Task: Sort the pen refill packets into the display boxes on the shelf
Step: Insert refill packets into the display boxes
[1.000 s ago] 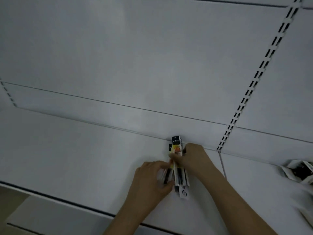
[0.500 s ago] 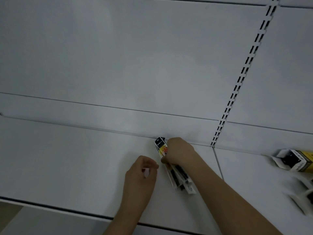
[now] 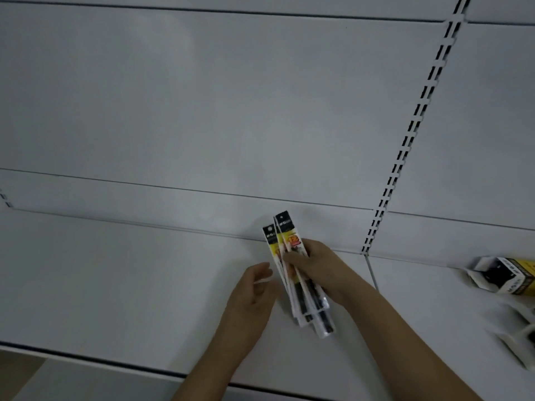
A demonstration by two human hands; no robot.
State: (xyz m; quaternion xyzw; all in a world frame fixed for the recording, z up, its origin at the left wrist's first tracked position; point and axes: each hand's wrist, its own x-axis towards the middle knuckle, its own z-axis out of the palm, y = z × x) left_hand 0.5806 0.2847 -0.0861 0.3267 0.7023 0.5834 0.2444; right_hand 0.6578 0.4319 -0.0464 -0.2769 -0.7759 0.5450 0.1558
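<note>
— Packets: the person's right hand (image 3: 314,266) grips a fanned bunch of long, narrow clear-plastic pen refill packets with black-and-yellow header cards (image 3: 292,264), fingers and thumb curled round their upper half. Where do they point?

— Their long axis runs from the header cards, up near the shelf's back edge, down to the clear tails toward the person, tilted a little to the right at the bottom. They are held over the flat white metal shelf (image 3: 115,285); whether the tails touch it cannot be told.

— And the left hand (image 3: 252,293)?

— It holds nothing. Its fingers are loosely curled and part-open, just left of the bunch, fingertips turned toward the packets' edge.

— So which hand would reach the boxes?

— The open white-and-yellow cardboard display box (image 3: 503,274) lies well apart, far along the shelf to the right, with blurred white boxes (image 3: 518,340) below it. That is the right hand's side, so that hand is likely the nearer one.

— What does the move turn on, then?

— Probably on carrying the bunch rightward and bringing its long axis in line with a box opening; the left hand seems placed to peel one packet off first.
</note>
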